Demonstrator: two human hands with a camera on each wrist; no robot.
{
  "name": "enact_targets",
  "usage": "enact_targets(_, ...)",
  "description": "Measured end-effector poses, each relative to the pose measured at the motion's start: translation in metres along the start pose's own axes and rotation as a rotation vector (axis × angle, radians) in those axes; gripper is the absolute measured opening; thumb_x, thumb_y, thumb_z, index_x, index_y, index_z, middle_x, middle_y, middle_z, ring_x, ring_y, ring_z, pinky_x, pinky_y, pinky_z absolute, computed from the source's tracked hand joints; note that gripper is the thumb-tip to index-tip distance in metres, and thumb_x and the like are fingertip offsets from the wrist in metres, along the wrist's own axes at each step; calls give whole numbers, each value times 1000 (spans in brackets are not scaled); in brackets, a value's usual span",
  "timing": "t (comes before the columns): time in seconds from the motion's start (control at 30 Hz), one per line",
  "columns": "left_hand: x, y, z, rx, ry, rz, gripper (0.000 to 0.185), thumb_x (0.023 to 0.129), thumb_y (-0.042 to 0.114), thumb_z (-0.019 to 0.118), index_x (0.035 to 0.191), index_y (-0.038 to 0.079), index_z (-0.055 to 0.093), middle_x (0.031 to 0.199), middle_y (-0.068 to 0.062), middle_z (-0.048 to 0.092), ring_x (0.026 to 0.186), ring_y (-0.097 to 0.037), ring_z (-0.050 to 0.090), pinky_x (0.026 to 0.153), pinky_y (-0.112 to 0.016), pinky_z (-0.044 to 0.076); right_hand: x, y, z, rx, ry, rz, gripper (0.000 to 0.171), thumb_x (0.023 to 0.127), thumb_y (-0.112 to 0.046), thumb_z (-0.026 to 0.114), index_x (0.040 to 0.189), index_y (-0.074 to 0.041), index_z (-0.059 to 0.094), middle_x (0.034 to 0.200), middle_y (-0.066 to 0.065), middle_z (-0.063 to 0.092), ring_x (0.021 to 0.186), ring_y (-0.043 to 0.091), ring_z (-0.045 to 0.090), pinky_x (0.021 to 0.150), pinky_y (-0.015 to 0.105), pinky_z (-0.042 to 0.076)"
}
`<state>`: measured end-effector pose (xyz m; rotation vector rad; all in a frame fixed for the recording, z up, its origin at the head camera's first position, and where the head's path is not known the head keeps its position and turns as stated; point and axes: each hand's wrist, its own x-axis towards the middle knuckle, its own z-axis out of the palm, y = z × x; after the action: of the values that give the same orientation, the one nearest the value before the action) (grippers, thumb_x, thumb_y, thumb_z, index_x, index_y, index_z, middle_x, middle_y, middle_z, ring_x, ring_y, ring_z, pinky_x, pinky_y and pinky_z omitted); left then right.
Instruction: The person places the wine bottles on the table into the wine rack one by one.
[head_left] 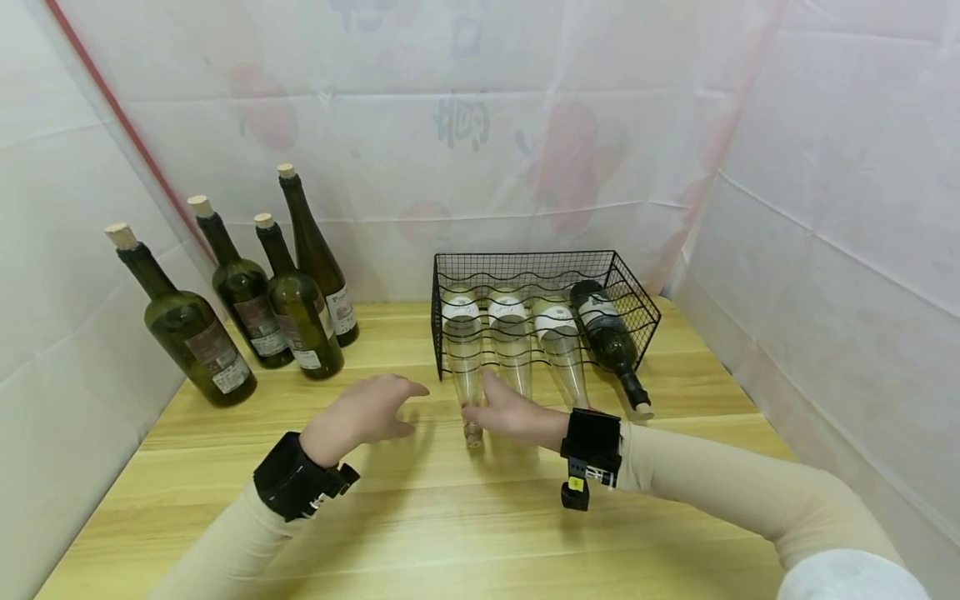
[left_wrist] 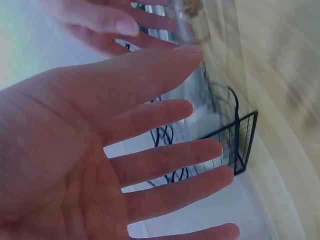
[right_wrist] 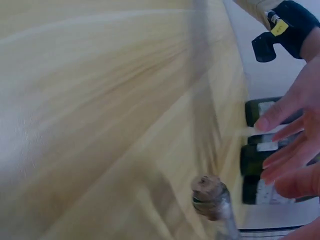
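A black wire rack holds three clear bottles lying with their necks toward me, plus a dark wine bottle at its right. My right hand is at the neck of the leftmost clear bottle, its thumb spread from its fingers. Whether it touches the glass I cannot tell. That bottle's cork shows in the right wrist view, not enclosed by fingers. My left hand hovers left of this neck, palm facing it, holding nothing. In the left wrist view the left hand's fingers are spread and straight.
Several green corked wine bottles stand upright at the back left of the wooden table. White sheeting hangs behind the rack and along both sides. The bottle necks in the rack jut out over the tabletop.
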<state>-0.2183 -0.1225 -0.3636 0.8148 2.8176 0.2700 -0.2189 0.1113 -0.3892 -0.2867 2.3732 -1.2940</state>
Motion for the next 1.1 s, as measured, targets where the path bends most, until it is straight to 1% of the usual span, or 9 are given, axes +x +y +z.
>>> enact_targets(0.1, -3, -8, -4, -3, 24, 0, 53, 88, 18, 81, 137, 6, 64, 139, -16, 66, 127, -39, 63, 104, -54, 55, -4, -7, -3, -68, 46, -80, 80, 104, -19, 59, 167, -9, 9, 174, 16, 13, 161, 37, 17, 128, 63, 21)
enact_targets(0.17, -5, -13, -7, 5, 40, -9, 53, 88, 20, 81, 137, 8, 65, 139, -16, 67, 126, -39, 64, 97, -52, 58, -6, -13, -6, -117, 80, -134, 77, 104, -21, 59, 166, -11, 15, 173, 15, 19, 159, 36, 22, 128, 61, 22)
enact_targets(0.27, -8, -23, -15, -10, 74, -20, 56, 88, 21, 81, 139, 7, 64, 139, -18, 66, 124, -40, 65, 92, -52, 60, -8, -22, -10, -155, 97, -197, 74, 104, -24, 59, 165, -12, 20, 171, 14, 26, 156, 36, 31, 126, 59, 31)
enact_targets(0.43, -17, -41, -39, -76, 214, -68, 63, 89, 22, 81, 144, 2, 57, 140, -23, 64, 120, -44, 65, 99, -58, 56, -8, -37, -16, -126, 94, -291, 69, 103, -20, 59, 162, -9, 27, 167, 17, 32, 149, 38, 41, 119, 55, 43)
enact_targets(0.63, -31, -56, -72, -186, 430, -242, 67, 94, 28, 75, 148, 0, 49, 132, -29, 64, 118, -46, 63, 93, -60, 55, -7, -45, -21, -113, 89, -307, 62, 105, -17, 57, 161, -13, 31, 167, 11, 35, 151, 35, 40, 119, 52, 44)
enact_targets(0.77, -37, -67, -83, -232, 549, -377, 68, 94, 33, 75, 143, -6, 47, 125, -30, 59, 114, -47, 58, 92, -59, 51, -8, -47, -22, -122, 88, -301, 62, 105, -18, 58, 160, -14, 32, 167, 10, 35, 150, 34, 41, 119, 51, 44)
enact_targets(0.83, -38, -76, -86, -255, 591, -439, 73, 95, 36, 74, 144, -8, 43, 128, -33, 53, 114, -49, 53, 94, -61, 48, -8, -48, -23, -130, 99, -309, 62, 103, -17, 60, 160, -13, 33, 165, 10, 37, 149, 33, 43, 118, 50, 46)
enact_targets(0.93, -38, -93, -86, -296, 606, -516, 87, 95, 41, 72, 151, -11, 29, 137, -39, 40, 122, -54, 44, 100, -67, 41, -8, -48, -24, -144, 119, -329, 62, 102, -17, 62, 158, -12, 36, 163, 12, 40, 146, 34, 46, 116, 49, 48)
enact_targets(1.1, -29, -122, -77, -368, 539, -565, 107, 94, 45, 71, 158, -12, 8, 152, -46, 20, 137, -61, 30, 111, -73, 34, -8, -50, -26, -141, 114, -325, 64, 101, -17, 62, 159, -11, 35, 164, 12, 39, 146, 35, 45, 116, 51, 47)
